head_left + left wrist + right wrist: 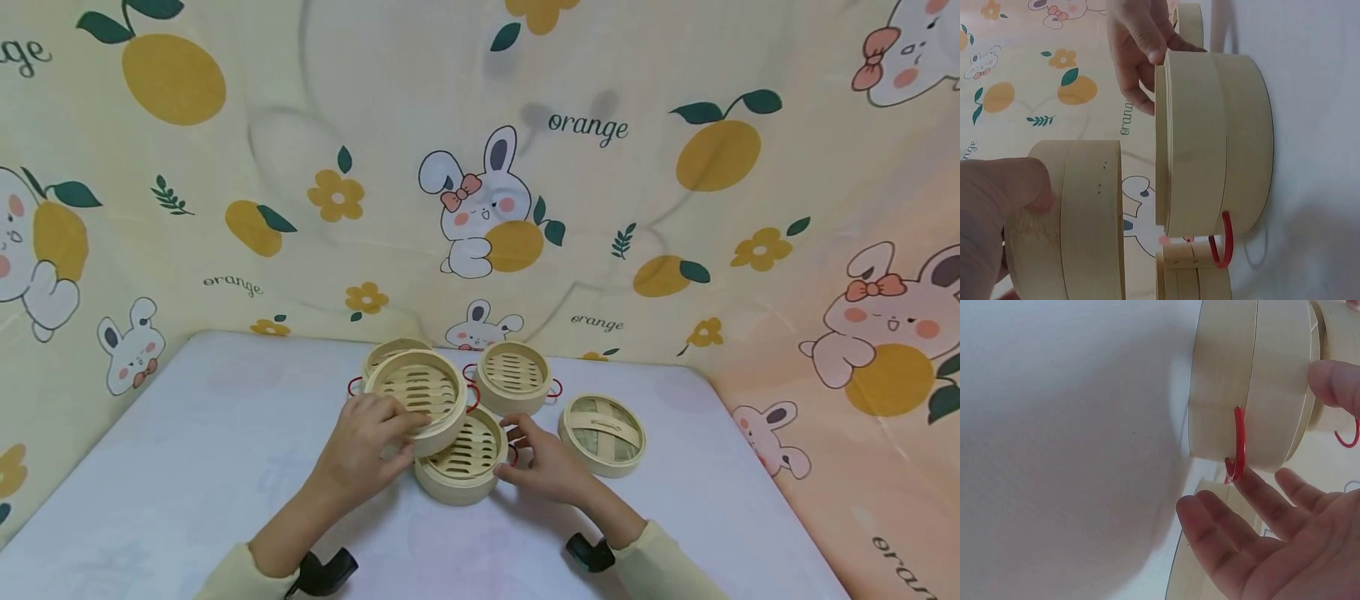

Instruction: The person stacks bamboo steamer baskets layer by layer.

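Observation:
In the head view my left hand [369, 435] grips a round bamboo steamer basket [442, 437] by its near left side, thumb in front. This basket is raised and tilted, its slatted floor showing and a red handle on its right. Below it, another steamer basket [459, 493] stands on the table, partly covered in this view. At that lower basket's right side is my right hand [546, 458], thumb tip at the rim. The right wrist view shows its other fingers [1260, 494] spread and fairly straight beside the red handle [1240, 444].
Behind the raised basket, a third steamer basket [397, 343] is mostly hidden. One more basket [516, 403] with red handles stands at the back. To the right lies a woven steamer lid [604, 428] with a strap across it. A patterned cloth [600, 183] hangs behind the white table [225, 433].

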`<state>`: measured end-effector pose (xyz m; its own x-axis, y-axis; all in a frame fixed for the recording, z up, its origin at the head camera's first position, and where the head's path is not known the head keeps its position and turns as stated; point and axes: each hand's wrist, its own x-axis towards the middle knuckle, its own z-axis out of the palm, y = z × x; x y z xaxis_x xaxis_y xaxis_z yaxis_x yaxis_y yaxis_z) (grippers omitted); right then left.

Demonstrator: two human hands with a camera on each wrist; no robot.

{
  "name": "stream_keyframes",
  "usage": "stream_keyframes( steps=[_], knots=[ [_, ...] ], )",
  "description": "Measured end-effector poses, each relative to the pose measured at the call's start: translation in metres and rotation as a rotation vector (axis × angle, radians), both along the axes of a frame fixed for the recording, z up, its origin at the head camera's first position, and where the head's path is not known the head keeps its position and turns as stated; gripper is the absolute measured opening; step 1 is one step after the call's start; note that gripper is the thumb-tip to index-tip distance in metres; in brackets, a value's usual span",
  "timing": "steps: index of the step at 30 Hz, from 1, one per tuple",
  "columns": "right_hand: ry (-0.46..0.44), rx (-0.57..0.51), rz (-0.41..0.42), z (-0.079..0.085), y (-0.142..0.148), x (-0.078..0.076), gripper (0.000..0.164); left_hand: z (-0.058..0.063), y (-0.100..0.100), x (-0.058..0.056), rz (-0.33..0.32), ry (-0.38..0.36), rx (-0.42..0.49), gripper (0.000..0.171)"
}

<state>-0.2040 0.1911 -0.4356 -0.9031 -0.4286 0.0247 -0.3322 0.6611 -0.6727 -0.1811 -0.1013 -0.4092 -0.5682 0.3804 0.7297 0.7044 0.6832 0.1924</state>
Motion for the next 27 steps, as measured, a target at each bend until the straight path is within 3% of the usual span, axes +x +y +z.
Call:
stream_keyframes(
  steps=[13, 27],
  knots=[
    [-0.02, -0.028, 0.017, 0.0, 0.004, 0.0, 0.061, -0.004, 0.019, 0.003, -0.075, 0.02, -0.009, 0.037],
    [-0.065, -0.065, 0.01, -0.001, 0.004, -0.001, 0.059, -0.007, 0.033, 0.005, -0.114, 0.031, -0.024, 0.037]
  ],
)
